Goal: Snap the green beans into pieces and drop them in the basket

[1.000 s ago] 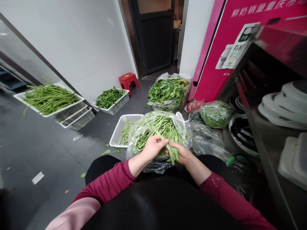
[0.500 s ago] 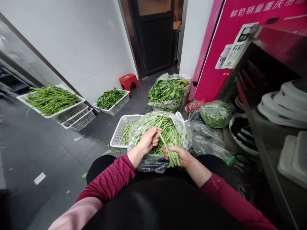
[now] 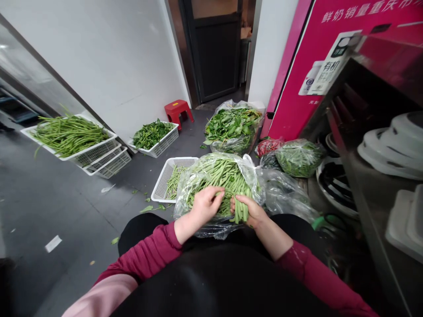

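Observation:
My right hand [image 3: 253, 212] is closed around a small bunch of green beans [image 3: 241, 209], their ends hanging below the fingers. Just left of it, my left hand [image 3: 207, 203] is closed in a pinch, thumb against fingers; whatever may be between the fingertips is too small to make out. Both hands are over the near side of a clear plastic bag [image 3: 188, 176], which sits open between my knees. Long green beans fill it in a heap [image 3: 228, 174]. Behind its left side, a white slotted basket [image 3: 160, 182] holds short pieces of green bean [image 3: 173, 182].
Stacked white baskets [image 3: 114, 163] at left carry long green stems [image 3: 69, 136]. Beyond are a basket of leafy greens [image 3: 152, 135], a red stool [image 3: 178, 110] and a bag of leaves [image 3: 234, 125]. More bagged vegetables [image 3: 299, 158] and a metal shelf [image 3: 358, 185] stand right.
My left hand has moved slightly down and turned its back upward; the bean it pinched upright is no longer visible there. My right hand still grips the bunch, its fingers now slightly higher.

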A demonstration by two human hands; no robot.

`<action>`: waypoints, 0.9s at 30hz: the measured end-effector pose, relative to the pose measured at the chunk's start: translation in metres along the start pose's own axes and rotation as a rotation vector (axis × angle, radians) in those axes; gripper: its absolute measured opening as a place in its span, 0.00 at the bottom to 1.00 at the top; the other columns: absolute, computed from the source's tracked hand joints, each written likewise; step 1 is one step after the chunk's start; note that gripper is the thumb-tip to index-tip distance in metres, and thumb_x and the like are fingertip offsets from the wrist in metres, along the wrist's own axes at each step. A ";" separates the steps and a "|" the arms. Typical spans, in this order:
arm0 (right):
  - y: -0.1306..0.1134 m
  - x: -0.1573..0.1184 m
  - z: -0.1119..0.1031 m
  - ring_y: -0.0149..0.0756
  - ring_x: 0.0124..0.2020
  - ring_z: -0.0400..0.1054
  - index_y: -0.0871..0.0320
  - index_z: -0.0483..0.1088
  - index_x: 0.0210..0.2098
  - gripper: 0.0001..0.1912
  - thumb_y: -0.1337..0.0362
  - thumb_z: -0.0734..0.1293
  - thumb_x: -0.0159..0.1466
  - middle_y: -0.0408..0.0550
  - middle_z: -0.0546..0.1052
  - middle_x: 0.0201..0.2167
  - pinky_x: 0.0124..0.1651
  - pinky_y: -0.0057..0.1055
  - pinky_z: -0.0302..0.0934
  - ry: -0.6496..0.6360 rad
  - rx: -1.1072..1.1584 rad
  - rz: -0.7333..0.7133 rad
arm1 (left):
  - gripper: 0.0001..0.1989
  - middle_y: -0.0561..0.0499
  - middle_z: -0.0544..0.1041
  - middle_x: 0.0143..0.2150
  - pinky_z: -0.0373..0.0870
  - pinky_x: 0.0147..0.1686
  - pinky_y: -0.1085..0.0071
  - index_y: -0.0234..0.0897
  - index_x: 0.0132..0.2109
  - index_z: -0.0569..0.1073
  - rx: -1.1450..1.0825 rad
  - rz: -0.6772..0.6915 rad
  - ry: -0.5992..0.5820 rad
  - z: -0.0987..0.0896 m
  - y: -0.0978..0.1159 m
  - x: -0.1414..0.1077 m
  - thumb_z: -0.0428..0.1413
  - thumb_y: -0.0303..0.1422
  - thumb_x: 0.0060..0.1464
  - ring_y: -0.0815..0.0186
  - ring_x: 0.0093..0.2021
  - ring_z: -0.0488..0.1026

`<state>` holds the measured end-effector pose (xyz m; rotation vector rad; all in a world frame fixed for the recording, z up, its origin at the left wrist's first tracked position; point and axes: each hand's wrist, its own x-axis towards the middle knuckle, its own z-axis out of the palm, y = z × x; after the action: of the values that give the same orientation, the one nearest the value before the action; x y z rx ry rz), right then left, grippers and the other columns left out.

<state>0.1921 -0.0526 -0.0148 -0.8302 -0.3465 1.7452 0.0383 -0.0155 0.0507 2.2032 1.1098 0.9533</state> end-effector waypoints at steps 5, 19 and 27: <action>-0.001 0.008 -0.004 0.30 0.19 0.66 0.60 0.68 0.22 0.05 0.67 0.63 0.53 0.44 0.71 0.17 0.25 0.27 0.63 0.113 0.114 0.057 | 0.12 0.45 0.75 0.35 0.66 0.39 0.70 0.37 0.41 0.73 -0.038 0.190 -0.311 0.006 0.023 -0.029 0.49 0.34 0.52 0.66 0.37 0.71; 0.011 -0.001 -0.001 0.35 0.21 0.70 0.62 0.69 0.31 0.12 0.58 0.65 0.55 0.48 0.74 0.19 0.27 0.32 0.65 -0.082 0.034 0.230 | 0.12 0.56 0.67 0.16 0.60 0.17 0.79 0.30 0.32 0.70 -0.474 -0.469 -0.314 0.020 0.003 0.003 0.55 0.37 0.44 0.74 0.16 0.64; 0.005 -0.007 0.001 0.31 0.23 0.68 0.62 0.68 0.32 0.12 0.68 0.71 0.47 0.44 0.73 0.23 0.28 0.30 0.65 -0.183 -0.063 0.181 | 0.13 0.57 0.68 0.19 0.58 0.13 0.80 0.33 0.34 0.65 -0.728 -0.465 -0.227 0.015 -0.004 -0.006 0.54 0.39 0.47 0.77 0.13 0.61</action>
<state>0.1886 -0.0610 -0.0144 -0.7675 -0.4622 1.9949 0.0455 -0.0198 0.0366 1.3484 0.9126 0.7206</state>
